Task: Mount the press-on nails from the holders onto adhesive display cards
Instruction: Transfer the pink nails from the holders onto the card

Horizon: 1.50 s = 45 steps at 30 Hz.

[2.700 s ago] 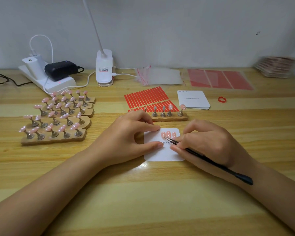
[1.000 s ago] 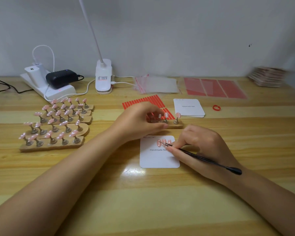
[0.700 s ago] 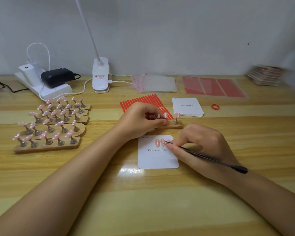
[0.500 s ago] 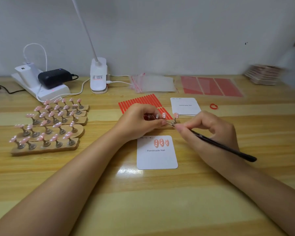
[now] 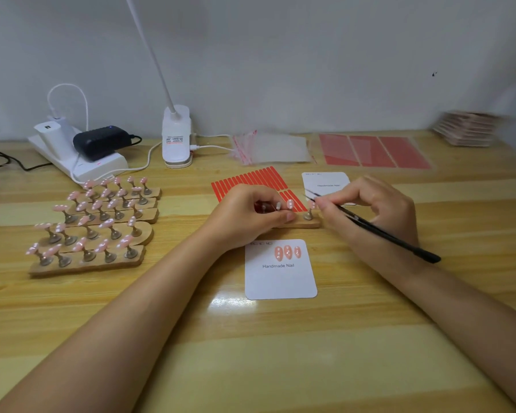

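Observation:
A white display card [image 5: 280,278] printed "Handmade Nail" lies in front of me with three pink nails [image 5: 287,252] stuck along its top. Just beyond it sits a small wooden holder [image 5: 306,224] with metal stands. My left hand [image 5: 251,216] grips the holder's left part, thumb tip by a stand with a pink nail [image 5: 290,203]. My right hand [image 5: 373,210] pinches black tweezers [image 5: 379,231], their tips by the rightmost stand's pink nail [image 5: 311,204].
Several wooden holders full of pink nails [image 5: 96,225] stand at the left. Red adhesive strips [image 5: 251,181], a stack of blank cards [image 5: 325,183], clear bags [image 5: 271,147], red sheets [image 5: 373,152], a lamp base [image 5: 176,138] and a power strip [image 5: 81,156] lie further back.
My left hand left the card and took hold of the small holder. My right hand lifted the tweezers from the card up to the holder's rightmost nail.

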### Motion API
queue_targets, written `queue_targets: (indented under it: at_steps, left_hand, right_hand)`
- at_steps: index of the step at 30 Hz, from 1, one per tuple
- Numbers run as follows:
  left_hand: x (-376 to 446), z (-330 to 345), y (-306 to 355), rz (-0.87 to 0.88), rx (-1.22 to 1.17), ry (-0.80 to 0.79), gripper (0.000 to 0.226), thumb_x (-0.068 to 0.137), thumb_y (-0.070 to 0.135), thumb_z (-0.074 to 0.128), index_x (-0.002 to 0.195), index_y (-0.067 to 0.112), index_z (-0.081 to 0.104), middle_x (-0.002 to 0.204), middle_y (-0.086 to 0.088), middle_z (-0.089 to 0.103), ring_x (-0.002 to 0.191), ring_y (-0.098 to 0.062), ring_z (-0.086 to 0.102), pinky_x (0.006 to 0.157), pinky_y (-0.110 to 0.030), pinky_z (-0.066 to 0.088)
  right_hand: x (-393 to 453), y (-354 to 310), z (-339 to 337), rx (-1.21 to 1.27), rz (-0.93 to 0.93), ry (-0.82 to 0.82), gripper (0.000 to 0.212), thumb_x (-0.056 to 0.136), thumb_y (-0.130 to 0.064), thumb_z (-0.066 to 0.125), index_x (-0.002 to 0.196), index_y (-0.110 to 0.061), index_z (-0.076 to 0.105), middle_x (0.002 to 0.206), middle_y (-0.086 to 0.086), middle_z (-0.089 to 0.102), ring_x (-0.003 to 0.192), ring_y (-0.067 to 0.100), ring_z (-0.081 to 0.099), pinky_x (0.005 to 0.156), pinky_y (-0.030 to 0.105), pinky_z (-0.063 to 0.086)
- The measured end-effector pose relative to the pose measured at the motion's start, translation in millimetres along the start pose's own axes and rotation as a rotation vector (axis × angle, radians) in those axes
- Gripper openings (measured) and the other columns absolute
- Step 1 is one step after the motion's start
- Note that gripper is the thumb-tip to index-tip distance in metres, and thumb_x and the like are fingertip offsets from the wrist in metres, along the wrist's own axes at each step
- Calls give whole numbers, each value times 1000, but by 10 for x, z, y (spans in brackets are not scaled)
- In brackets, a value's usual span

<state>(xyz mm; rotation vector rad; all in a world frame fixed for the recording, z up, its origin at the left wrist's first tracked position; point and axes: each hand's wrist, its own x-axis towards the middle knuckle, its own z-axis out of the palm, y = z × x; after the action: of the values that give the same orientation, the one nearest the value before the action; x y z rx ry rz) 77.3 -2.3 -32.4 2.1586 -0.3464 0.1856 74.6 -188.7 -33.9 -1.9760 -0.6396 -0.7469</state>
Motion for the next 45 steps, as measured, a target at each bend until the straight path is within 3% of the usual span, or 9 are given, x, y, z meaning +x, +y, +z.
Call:
queue_targets:
  at_steps: [5,8,14,19,24,31,37,45]
  left_hand:
    - [-5,-12,-6,-7,-12,2,10,77,15,74,71,17,66,65,13,57,56,8,49,56,-7,35]
    - [-5,-12,-9,-10,-13,-4,10,78,15,73,76,6,69,69,4,60,57,5,49,56,-7,36]
    - [-9,-14,-11,-4,-19,0,6,78,15,73,75,11,69,70,3,62,57,5,49,55,-8,37]
    - [-6,-11,-25,-10,-30,6,7,77,16,73,74,11,69,67,7,60,56,5,49,55,-8,36]
    - [-3,-2,-16,0,-27,15,9,77,13,74,72,11,67,65,10,58,55,7,49,55,-7,35]
    - [-12,-2,7,15,3,15,6,77,13,74,76,9,69,69,10,60,60,7,50,57,-6,36]
    - [-24,2,18,9,1,21,6,77,13,74,76,8,70,69,6,61,59,4,50,57,-8,36]
    - [-20,0,25,9,8,21,11,77,12,74,80,2,71,78,-6,66,64,-1,51,58,-10,38]
  right_hand:
    - [-6,47,6,-82,-216,-45,15,74,-13,74,65,-3,67,66,1,63,65,12,53,70,17,39]
    - [7,73,20,-111,-364,-81,19,78,-18,71,66,-3,67,66,1,63,63,14,55,72,19,38]
    - [12,115,38,-141,-401,-124,23,83,-23,66,70,-4,67,68,4,63,63,18,57,69,23,39]
    - [13,127,45,-115,-366,-139,22,83,-22,66,71,-4,67,69,5,62,64,18,58,63,27,45]
    - [1,90,54,-34,-221,-145,13,77,-14,71,71,-4,66,69,1,61,67,5,53,67,7,38]
    - [2,12,34,138,75,-114,13,78,-11,73,69,-8,64,72,5,67,75,10,60,65,3,39]
    - [6,-34,49,160,136,-82,22,77,-10,74,64,-20,59,65,-15,58,66,-14,54,63,-2,35]
    - [10,-41,46,119,144,-59,17,78,-12,73,65,-15,61,65,-17,57,67,-15,54,63,-1,35]
